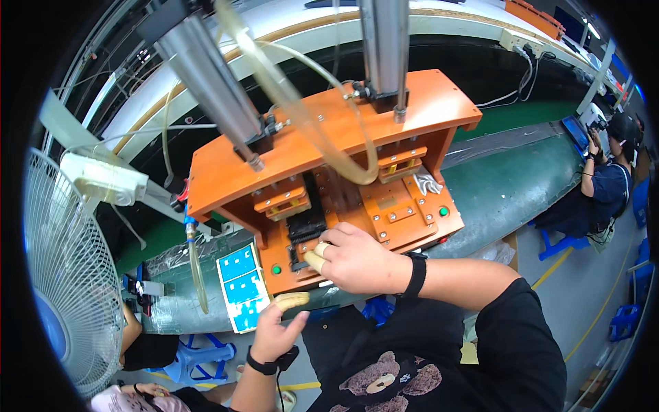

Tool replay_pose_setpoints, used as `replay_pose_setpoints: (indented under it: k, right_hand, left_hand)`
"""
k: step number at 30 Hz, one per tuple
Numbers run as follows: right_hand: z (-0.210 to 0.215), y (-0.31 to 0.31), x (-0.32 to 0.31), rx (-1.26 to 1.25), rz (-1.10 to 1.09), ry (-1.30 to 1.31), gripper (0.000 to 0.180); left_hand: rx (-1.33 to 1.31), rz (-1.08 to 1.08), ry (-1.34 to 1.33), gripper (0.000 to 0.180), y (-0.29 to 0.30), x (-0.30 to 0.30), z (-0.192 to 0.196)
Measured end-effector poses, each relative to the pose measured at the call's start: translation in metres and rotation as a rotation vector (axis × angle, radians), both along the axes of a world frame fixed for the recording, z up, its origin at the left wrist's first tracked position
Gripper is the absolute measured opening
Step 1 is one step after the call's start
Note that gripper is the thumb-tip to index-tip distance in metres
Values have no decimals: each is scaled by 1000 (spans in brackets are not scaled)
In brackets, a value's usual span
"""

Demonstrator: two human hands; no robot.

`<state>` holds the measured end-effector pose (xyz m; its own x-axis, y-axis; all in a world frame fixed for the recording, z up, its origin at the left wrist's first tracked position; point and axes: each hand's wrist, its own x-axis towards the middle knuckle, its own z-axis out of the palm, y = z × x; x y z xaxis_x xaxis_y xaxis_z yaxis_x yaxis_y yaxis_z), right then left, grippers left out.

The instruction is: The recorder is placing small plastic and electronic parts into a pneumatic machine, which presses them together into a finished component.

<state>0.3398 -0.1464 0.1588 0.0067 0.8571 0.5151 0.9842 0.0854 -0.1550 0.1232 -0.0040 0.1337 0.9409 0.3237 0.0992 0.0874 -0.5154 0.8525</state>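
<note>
An orange two-station press (329,144) stands on the green-topped bench. In its left station lies a flat black part (307,223), reaching from under the press head to the front edge. My right hand (360,261) bends over the front end of this part, fingers closed and tips on it; pale finger cots cover some of them. The grip itself is partly hidden by the hand. My left hand (276,335) is in front of the press, empty, with thumb and fingers apart and a finger cot on. Beside it lies a sheet with blue stickers (245,285).
Green buttons (444,211) sit at the press's front corners. A crumpled white piece (427,182) rests on the right station. Metal cylinders (206,79) and a clear hose (302,103) rise above. A fan (68,275) stands at left. Another person (604,172) sits at far right.
</note>
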Motion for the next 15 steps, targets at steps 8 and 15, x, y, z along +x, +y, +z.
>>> replay_pose_setpoints:
  k: [8, 15]
  right_hand:
    - [50, -179, 49, 344, -225, 1040, 14]
    - [-99, -324, 177, 1339, -537, 1723, 22]
  left_hand:
    - [-154, 73, -115, 28, 62, 45, 7]
    - [93, 195, 123, 21, 91, 113, 15]
